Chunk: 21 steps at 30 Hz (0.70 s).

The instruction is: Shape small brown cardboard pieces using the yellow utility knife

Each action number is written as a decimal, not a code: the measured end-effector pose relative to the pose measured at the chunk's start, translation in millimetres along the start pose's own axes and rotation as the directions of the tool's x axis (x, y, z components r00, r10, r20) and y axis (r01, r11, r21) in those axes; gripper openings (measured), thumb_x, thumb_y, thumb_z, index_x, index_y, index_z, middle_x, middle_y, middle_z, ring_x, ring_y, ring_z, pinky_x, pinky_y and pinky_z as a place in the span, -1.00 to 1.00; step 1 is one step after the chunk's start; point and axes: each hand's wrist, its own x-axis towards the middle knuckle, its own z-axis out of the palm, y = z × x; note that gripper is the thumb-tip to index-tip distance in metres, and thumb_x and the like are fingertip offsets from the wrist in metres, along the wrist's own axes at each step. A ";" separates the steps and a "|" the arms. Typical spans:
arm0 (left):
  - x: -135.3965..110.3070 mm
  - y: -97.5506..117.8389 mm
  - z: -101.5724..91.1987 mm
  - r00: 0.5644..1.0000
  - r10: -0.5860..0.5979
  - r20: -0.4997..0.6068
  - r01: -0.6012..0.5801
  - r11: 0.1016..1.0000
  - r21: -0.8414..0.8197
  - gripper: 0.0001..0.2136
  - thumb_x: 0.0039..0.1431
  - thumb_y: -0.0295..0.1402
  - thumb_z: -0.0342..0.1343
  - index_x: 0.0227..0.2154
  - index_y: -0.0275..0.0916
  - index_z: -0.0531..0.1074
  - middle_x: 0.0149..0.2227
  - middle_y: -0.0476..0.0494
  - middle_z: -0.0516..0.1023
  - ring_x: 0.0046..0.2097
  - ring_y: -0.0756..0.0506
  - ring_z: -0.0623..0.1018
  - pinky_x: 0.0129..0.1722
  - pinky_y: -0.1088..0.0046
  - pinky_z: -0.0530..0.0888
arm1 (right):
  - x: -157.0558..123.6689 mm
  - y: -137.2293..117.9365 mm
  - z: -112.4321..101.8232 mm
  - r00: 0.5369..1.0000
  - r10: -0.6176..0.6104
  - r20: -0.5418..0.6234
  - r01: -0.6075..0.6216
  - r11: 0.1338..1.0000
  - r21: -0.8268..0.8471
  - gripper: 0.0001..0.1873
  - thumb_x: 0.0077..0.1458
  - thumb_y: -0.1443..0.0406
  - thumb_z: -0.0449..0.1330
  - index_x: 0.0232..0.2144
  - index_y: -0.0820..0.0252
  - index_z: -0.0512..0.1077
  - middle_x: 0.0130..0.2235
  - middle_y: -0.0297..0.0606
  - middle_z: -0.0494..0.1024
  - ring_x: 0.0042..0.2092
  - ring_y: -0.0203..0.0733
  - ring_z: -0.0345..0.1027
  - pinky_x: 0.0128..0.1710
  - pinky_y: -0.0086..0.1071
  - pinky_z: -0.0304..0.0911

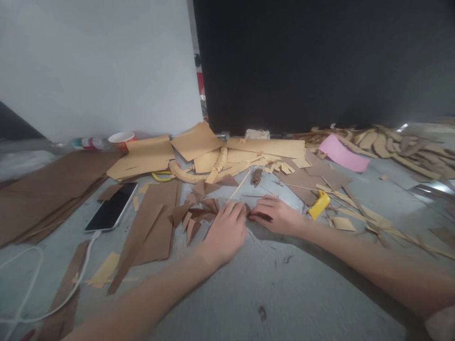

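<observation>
Brown scrap [263,216] is partly hidden by the right hand [280,214].

near tabletop [295,293] open; brown scraps [192,230] block the left

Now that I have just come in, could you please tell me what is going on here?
A person is handling a small dark-brown piece with bare hands. The right hand pinches it; the left hand is close beside it, but its grip is hidden. Pointed brown pieces lie loosely piled left of the left hand. Farther left lies a phone with a white cable plugged in, and a yellow object lies right of the right hand.
</observation>
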 end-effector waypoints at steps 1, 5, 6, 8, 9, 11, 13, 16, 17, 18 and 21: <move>0.1 0.5 -0.2 1.000 0.007 -0.003 -0.007 1.000 0.009 -0.61 0.44 -0.46 -0.04 0.23 -0.50 0.42 0.23 -0.43 0.50 0.30 -0.34 0.41 0.32 0.06 0.37 | -0.3 -0.1 0.2 1.000 -0.012 0.005 0.012 1.000 0.005 -0.82 0.45 0.29 0.16 -0.24 0.15 0.52 -0.34 -0.27 0.58 -0.30 -0.18 0.42 -0.16 -0.26 0.28; 0.6 1.4 -0.1 0.999 0.037 -0.005 -0.037 0.998 0.043 -0.61 0.45 -0.47 -0.06 0.22 -0.50 0.43 0.24 -0.46 0.50 0.29 -0.34 0.44 0.33 0.04 0.36 | -1.4 -0.4 1.3 1.000 0.025 -0.004 -0.025 0.999 0.043 -0.84 0.41 0.33 0.14 -0.26 0.15 0.49 -0.34 -0.26 0.57 -0.30 -0.17 0.41 -0.17 -0.27 0.27; 0.6 1.2 0.5 0.999 0.047 -0.003 -0.047 0.998 0.050 -0.61 0.45 -0.47 -0.07 0.23 -0.52 0.42 0.25 -0.48 0.49 0.30 -0.34 0.44 0.33 0.03 0.35 | -1.4 -0.1 1.7 0.998 0.063 -0.016 -0.062 0.997 0.049 -0.85 0.40 0.34 0.15 -0.26 0.15 0.48 -0.35 -0.27 0.57 -0.30 -0.17 0.41 -0.18 -0.27 0.27; 0.5 0.6 2.2 0.998 0.065 0.000 -0.065 0.996 0.057 -0.58 0.45 -0.48 -0.08 0.25 -0.58 0.38 0.28 -0.53 0.46 0.33 -0.34 0.42 0.36 0.05 0.33 | -0.9 1.2 2.4 0.988 0.150 -0.039 -0.148 0.988 0.053 -0.86 0.38 0.33 0.17 -0.29 0.15 0.47 -0.39 -0.30 0.54 -0.33 -0.18 0.39 -0.20 -0.27 0.24; 0.5 0.2 3.0 0.997 0.072 0.001 -0.072 0.996 0.057 -0.58 0.45 -0.49 -0.08 0.26 -0.60 0.36 0.30 -0.54 0.44 0.35 -0.34 0.41 0.38 0.07 0.32 | -0.4 1.9 2.8 0.980 0.193 -0.049 -0.190 0.980 0.053 -0.86 0.37 0.32 0.19 -0.30 0.15 0.46 -0.42 -0.33 0.53 -0.35 -0.19 0.38 -0.20 -0.27 0.23; 0.5 -0.4 4.1 0.997 0.082 0.006 -0.082 0.995 0.055 -0.57 0.45 -0.49 -0.10 0.28 -0.59 0.35 0.31 -0.53 0.44 0.37 -0.32 0.40 0.39 0.09 0.31 | 0.6 3.4 3.4 0.962 0.265 -0.060 -0.262 0.964 0.054 -0.85 0.36 0.32 0.21 -0.33 0.15 0.46 -0.45 -0.36 0.51 -0.39 -0.21 0.35 -0.20 -0.27 0.22; 0.6 -0.8 4.3 0.997 0.083 0.006 -0.083 0.995 0.061 -0.57 0.45 -0.49 -0.10 0.28 -0.57 0.35 0.31 -0.52 0.44 0.37 -0.31 0.41 0.39 0.10 0.31 | 1.2 4.3 3.8 0.948 0.312 -0.056 -0.309 0.950 0.052 -0.85 0.35 0.32 0.23 -0.33 0.15 0.45 -0.46 -0.37 0.50 -0.40 -0.22 0.34 -0.21 -0.28 0.21; 0.8 -1.1 3.9 0.994 0.108 0.010 -0.108 0.990 0.085 -0.56 0.44 -0.49 -0.10 0.27 -0.60 0.35 0.30 -0.55 0.44 0.37 -0.33 0.41 0.40 0.09 0.32 | 0.6 4.3 4.3 0.937 0.347 -0.043 -0.346 0.938 0.023 -0.89 0.35 0.30 0.25 -0.29 0.14 0.47 -0.45 -0.36 0.51 -0.37 -0.19 0.36 -0.23 -0.30 0.22; 0.8 -1.2 3.9 0.993 0.118 0.010 -0.118 0.989 0.090 -0.56 0.45 -0.48 -0.10 0.27 -0.61 0.35 0.30 -0.56 0.44 0.37 -0.34 0.41 0.40 0.09 0.32 | 0.2 4.2 4.5 0.934 0.354 -0.041 -0.354 0.935 0.010 -0.91 0.35 0.30 0.26 -0.27 0.14 0.47 -0.44 -0.36 0.51 -0.36 -0.18 0.36 -0.24 -0.30 0.22; 0.7 -1.3 4.0 0.992 0.125 0.008 -0.125 0.988 0.092 -0.57 0.45 -0.48 -0.10 0.27 -0.62 0.35 0.30 -0.56 0.44 0.38 -0.34 0.41 0.40 0.08 0.32 | -0.4 4.3 4.8 0.931 0.362 -0.044 -0.363 0.932 -0.004 -0.92 0.35 0.29 0.27 -0.25 0.14 0.47 -0.44 -0.36 0.50 -0.36 -0.18 0.36 -0.24 -0.30 0.22; 0.7 -1.9 5.0 0.992 0.127 -0.008 -0.126 0.988 0.092 -0.57 0.46 -0.47 -0.11 0.26 -0.58 0.36 0.30 -0.55 0.45 0.37 -0.32 0.41 0.39 0.07 0.33 | -1.5 5.3 5.4 0.926 0.372 -0.063 -0.374 0.927 -0.038 -0.90 0.35 0.26 0.28 -0.23 0.14 0.45 -0.45 -0.38 0.49 -0.37 -0.17 0.35 -0.26 -0.30 0.21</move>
